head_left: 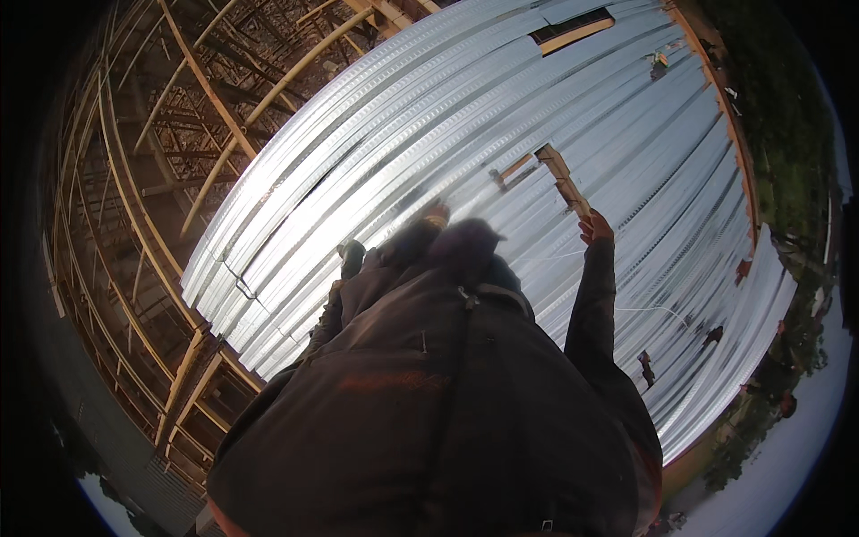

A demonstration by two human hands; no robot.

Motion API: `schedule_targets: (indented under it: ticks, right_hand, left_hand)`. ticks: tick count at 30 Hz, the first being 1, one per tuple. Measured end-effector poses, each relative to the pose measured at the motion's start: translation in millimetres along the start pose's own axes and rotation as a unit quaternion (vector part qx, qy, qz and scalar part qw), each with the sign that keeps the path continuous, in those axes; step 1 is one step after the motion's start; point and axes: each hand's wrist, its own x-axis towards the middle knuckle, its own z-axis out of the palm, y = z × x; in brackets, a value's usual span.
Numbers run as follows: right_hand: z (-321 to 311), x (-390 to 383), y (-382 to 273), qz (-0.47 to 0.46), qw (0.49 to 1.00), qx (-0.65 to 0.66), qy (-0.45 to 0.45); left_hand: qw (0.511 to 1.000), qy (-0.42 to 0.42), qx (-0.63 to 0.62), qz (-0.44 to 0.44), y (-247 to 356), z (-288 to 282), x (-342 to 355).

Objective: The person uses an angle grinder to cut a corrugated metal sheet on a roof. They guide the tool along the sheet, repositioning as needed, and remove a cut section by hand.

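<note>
Step in hand, as I judge it from here: holding or carrying one wooden piece (564, 182); the next move calls for steady grip, sure footing.
Left: timber poles (183, 76), latticed.
Next: left hand (351, 260), at the sleeve's end, too dark; I cannot tell whether closed.
Centre: ribbed metal decking (429, 134), silvery.
Right of centre: paler strip (516, 169), join unclear; then the piece, tan, angular, above the decking.
Right: right hand (596, 227), clamped on its near end.
</note>
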Motion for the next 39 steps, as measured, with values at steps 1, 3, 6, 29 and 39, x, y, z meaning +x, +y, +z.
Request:
schedule_targets:
  ticks: [1,3,6,29,39]
  right_hand:
    - [17.9,17.0,-35.6,-0.037,0.998,-0.022,-0.036]
    - [50.1,56.8,-84.1,-0.049,0.995,-0.047,-0.07]
    - [103.7,92.0,-114.9,-0.022,0.979,-0.147,-0.142]
    - [483.5,162.0,-255.6,0.042,0.317,-0.714,-0.623]
    - [532.7,170.2,-295.0,-0.127,0.195,-0.763,-0.603]
  left_hand:
    - [0.999,0.019,-0.023,-0.026,-7.0,-1.5,-8.0]
    - [0.994,0.046,-0.07,-0.063,-13.4,7.0,-20.0]
    - [0.981,0.063,-0.143,-0.114,-10.6,42.8,-36.7]
    - [0.51,0.263,-0.676,-0.462,272.1,375.8,-111.8]
    - [0.564,0.183,-0.646,-0.48,427.3,420.8,-111.9]
